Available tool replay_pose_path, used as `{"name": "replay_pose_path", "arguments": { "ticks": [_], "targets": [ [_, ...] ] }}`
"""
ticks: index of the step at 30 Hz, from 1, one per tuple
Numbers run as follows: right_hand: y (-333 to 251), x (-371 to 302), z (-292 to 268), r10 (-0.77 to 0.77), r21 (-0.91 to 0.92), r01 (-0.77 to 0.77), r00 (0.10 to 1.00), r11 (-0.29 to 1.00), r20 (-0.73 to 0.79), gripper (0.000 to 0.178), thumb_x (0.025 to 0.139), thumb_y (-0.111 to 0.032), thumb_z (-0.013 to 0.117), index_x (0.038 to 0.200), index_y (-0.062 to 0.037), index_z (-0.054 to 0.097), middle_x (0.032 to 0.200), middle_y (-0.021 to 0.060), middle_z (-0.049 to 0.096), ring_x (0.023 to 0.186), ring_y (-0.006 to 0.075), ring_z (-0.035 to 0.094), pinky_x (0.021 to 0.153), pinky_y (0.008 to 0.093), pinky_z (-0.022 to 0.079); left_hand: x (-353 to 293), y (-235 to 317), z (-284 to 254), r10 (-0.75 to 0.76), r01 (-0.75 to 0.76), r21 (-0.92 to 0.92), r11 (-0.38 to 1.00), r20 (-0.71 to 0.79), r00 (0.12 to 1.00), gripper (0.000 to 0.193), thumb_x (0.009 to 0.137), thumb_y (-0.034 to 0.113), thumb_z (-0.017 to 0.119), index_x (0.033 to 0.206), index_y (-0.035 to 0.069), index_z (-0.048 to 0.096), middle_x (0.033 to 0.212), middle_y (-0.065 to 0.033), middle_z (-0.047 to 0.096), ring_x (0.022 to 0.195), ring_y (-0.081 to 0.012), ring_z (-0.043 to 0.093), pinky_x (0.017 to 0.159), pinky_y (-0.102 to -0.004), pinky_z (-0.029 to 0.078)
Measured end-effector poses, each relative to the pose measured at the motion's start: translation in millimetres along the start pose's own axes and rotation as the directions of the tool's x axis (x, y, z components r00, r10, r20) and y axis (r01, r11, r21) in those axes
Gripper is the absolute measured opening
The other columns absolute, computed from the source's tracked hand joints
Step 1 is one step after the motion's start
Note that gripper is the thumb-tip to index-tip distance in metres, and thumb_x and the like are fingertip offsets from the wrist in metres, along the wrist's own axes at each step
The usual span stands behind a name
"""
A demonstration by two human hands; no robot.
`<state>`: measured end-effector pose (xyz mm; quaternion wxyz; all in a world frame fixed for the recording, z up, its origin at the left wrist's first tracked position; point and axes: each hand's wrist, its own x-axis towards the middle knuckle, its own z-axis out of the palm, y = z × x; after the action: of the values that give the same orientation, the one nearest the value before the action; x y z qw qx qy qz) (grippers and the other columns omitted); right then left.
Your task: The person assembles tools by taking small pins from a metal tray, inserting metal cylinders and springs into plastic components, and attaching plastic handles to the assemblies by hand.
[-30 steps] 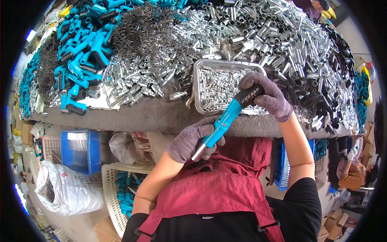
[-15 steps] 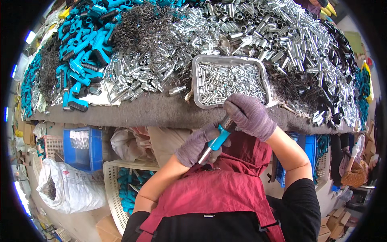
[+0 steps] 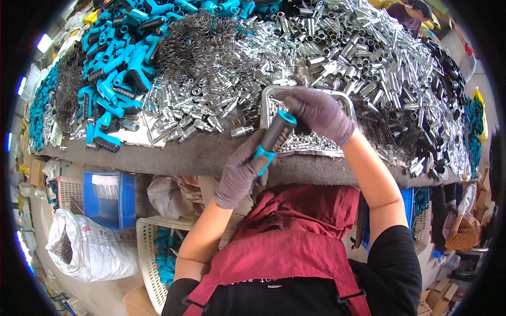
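My gloved left hand (image 3: 240, 176) is wrapped round a teal tool handle (image 3: 279, 134) with a black grip section. The handle tilts, its round teal-rimmed open end pointing up and away from me, in front of the metal tray (image 3: 348, 101). My gloved right hand (image 3: 321, 113) is over the tray, just beyond the handle's open end. Its fingers reach leftward and bend, with the thumb apart from them; no held thing shows there. Small silver metal pins (image 3: 311, 143) fill the tray, partly covered by the right hand.
Teal handles (image 3: 124, 68), dark coil springs (image 3: 197, 45) and silver tubes (image 3: 358, 52) lie heaped across the bench. Below its grey edge (image 3: 174, 158) stand a blue bin (image 3: 108, 203), a white sack (image 3: 95, 247) and a cream basket (image 3: 150, 263). A person (image 3: 414, 13) is at the far right.
My right hand has come off the handle's upper end and moved forward over the tray. My left hand has raised the handle and turned it, its open end now up.
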<state>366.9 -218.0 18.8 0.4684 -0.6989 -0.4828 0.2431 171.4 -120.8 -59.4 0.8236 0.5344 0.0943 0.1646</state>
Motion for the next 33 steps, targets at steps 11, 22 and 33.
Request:
{"name": "replay_pose_path", "arguments": {
  "ticks": [11, 22, 33],
  "targets": [
    [104.0, 105.1, -50.9, 0.157, -0.875, -0.235, 0.970, 0.423, -0.184, 0.022, 0.079, -0.019, 0.053, 0.094, -0.0052, 0.061, 0.094, 0.0183, 0.064, 0.090, 0.0348, 0.062, 0.078, 0.0413, 0.048, 29.3, 1.0, -38.1, 0.243, -0.220, 0.214, 0.952, -0.088, 0.966, 0.053, 0.086, 0.013, 0.061, 0.135, 0.011, 0.041, 0.079, -0.0015, 0.055, 0.056, -0.0036, 0.042, 0.050, -0.0182, 0.038],
    [-48.6, 38.4, -16.0, -0.098, -0.088, 0.106, 0.992, 0.991, 0.082, 0.016, 0.082, -0.007, 0.060, 0.097, -0.0028, 0.057, 0.074, -0.0003, 0.056, 0.061, 0.0068, 0.052, 0.056, 0.0214, 0.045, 33.1, -3.7, -62.4, 0.457, -0.382, 0.609, 0.696, 0.035, 0.889, 0.052, 0.080, 0.015, 0.068, 0.128, 0.009, 0.049, 0.101, -0.0133, 0.063, 0.085, -0.0214, 0.063, 0.077, -0.0305, 0.048],
    [-77.7, 74.6, 7.4, -0.107, -0.122, 0.174, 0.898, 0.977, 0.426, 0.041, 0.084, -0.027, 0.066, 0.113, -0.0012, 0.055, 0.091, 0.0042, 0.060, 0.084, 0.0121, 0.055, 0.076, 0.0287, 0.047, 25.7, -13.0, -68.4, 0.620, -0.528, 0.551, 0.646, 0.024, 0.784, 0.058, 0.084, 0.014, 0.064, 0.135, 0.007, 0.039, 0.114, -0.0134, 0.058, 0.098, -0.0194, 0.059, 0.083, -0.0292, 0.045]
  ]
}}
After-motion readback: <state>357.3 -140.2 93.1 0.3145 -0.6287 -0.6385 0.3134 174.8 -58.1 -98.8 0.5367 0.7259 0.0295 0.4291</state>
